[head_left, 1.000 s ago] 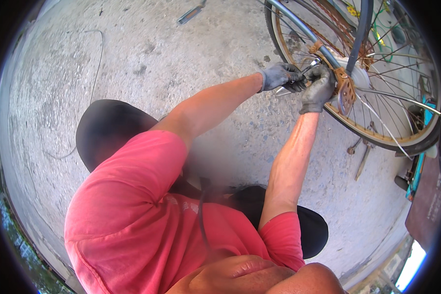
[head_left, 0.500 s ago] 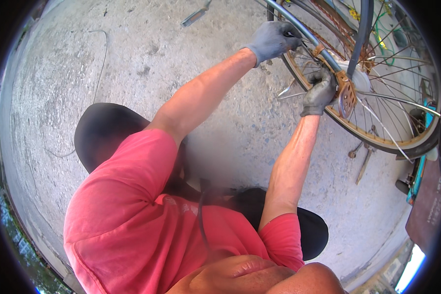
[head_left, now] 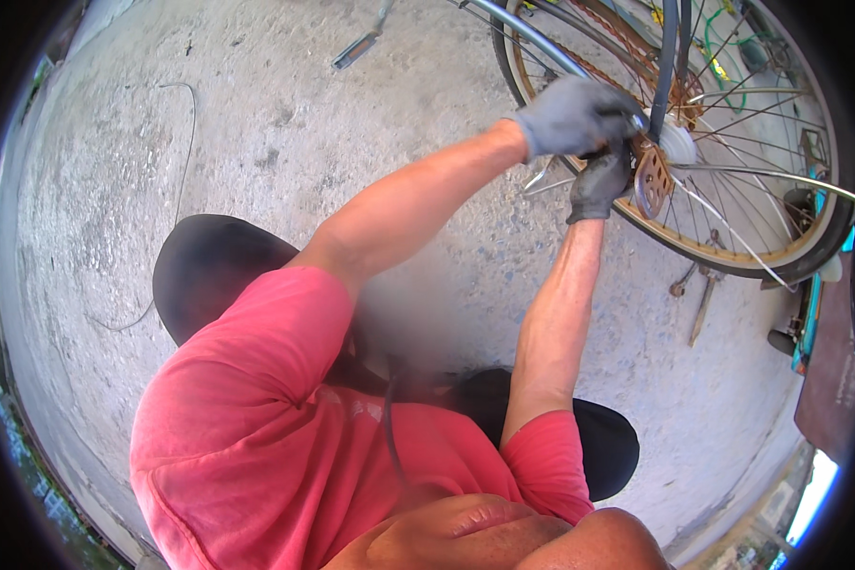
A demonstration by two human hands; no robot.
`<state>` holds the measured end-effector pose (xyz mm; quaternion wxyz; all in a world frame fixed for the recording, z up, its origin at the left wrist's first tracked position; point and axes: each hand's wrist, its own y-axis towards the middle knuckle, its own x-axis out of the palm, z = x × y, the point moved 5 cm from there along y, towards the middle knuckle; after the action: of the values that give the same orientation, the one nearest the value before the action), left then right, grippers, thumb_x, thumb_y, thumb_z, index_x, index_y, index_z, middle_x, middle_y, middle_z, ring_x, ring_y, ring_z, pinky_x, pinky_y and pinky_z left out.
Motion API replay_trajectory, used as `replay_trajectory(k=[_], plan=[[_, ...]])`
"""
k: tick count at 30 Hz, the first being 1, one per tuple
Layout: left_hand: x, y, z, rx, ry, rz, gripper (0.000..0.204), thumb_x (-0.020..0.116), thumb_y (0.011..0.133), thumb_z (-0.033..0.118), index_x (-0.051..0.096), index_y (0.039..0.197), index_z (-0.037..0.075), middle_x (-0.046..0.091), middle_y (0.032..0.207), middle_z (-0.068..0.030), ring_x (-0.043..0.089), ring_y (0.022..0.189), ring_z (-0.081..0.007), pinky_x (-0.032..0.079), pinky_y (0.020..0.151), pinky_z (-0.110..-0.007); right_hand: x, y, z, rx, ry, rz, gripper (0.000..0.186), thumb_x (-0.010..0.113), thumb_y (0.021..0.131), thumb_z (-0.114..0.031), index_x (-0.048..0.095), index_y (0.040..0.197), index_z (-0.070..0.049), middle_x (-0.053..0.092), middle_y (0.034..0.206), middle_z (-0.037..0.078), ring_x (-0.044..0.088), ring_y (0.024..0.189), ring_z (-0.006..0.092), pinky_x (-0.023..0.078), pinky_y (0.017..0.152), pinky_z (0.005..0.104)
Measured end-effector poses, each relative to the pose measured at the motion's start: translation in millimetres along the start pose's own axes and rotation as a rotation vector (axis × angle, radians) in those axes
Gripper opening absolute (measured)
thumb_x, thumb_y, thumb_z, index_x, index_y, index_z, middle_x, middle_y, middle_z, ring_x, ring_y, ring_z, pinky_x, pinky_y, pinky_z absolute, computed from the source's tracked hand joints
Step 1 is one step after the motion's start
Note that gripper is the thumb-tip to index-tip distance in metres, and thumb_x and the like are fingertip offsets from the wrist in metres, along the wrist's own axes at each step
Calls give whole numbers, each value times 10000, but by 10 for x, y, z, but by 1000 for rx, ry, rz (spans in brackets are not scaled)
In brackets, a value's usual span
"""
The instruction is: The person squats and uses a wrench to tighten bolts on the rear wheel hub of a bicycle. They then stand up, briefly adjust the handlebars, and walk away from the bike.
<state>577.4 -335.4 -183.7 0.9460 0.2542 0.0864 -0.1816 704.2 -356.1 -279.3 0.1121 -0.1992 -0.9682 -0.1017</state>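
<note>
Gloved left hand (head_left: 574,116) has swung to right hand (head_left: 598,185) by rusty, perforated plate (head_left: 653,184); fingers' (head_left: 617,107) opening, hold unclear.

- Two gray gloves (head_left: 570,116) (head_left: 597,188) were worn.
- One bicycle wheel (head_left: 731,263) stood in view.
- One perforated metal plate (head_left: 652,185) showed.
- One pink shirt (head_left: 256,418) was worn.

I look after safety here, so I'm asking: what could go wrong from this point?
The left hand and right hand crowd together beside the rusty perforated plate; a slip might knock either one against it.
Both are close to the spoked wheel, which might pinch them if it turned.
A long thin tool lies on the floor near the wheel; someone might trip on it.
</note>
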Motion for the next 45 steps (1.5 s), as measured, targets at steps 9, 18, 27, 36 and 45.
replay_trajectory(k=[9, 18, 27, 36, 45], plan=[[-473, -272, -744, -373, -726, 252, 236, 600, 971, 185, 632, 1111, -1, 715, 950, -96, 689, 744, -157, 589, 703, -293, -41, -10, -86, -71, -249, 47, 220, 488, 831, -133, 555, 643, -40, 564, 637, 65, 541, 586, 168, 432, 590, 301], [15, -576, -1524, -521, -1354, 276, 240, 460, 1030, 215, 579, 1135, 36, 701, 1021, -132, 690, 865, -240, 575, 839, -407, -86, 3, -25, 31, -139, 32, 181, 513, 843, -119, 583, 697, -38, 560, 674, 31, 537, 671, 149, 423, 693, 295], [268, -584, -1710, -450, -1510, 214, 235, 581, 963, 269, 542, 1144, 124, 602, 1155, -65, 567, 1053, -223, 458, 980, -416, -83, 10, -18, -10, -138, 22, 156, 517, 845, -105, 607, 739, -34, 569, 678, 25, 527, 624, 128, 424, 636, 273], [500, -756, -1794, -521, -1631, 288, 188, 561, 972, 222, 566, 1127, 114, 618, 1161, -60, 591, 1035, -225, 493, 945, -393, -30, -7, -57, 20, -124, 53, 200, 502, 829, -126, 561, 655, -47, 554, 643, 44, 516, 586, 148, 412, 598, 282], [776, -859, -1753, -510, -1693, 380, 246, 589, 969, 189, 541, 1187, 88, 636, 1102, -78, 623, 1012, -220, 524, 919, -373, -108, 50, 2, 6, -141, -16, 153, 507, 804, -95, 577, 678, -42, 539, 666, 19, 490, 616, 127, 417, 621, 264]])
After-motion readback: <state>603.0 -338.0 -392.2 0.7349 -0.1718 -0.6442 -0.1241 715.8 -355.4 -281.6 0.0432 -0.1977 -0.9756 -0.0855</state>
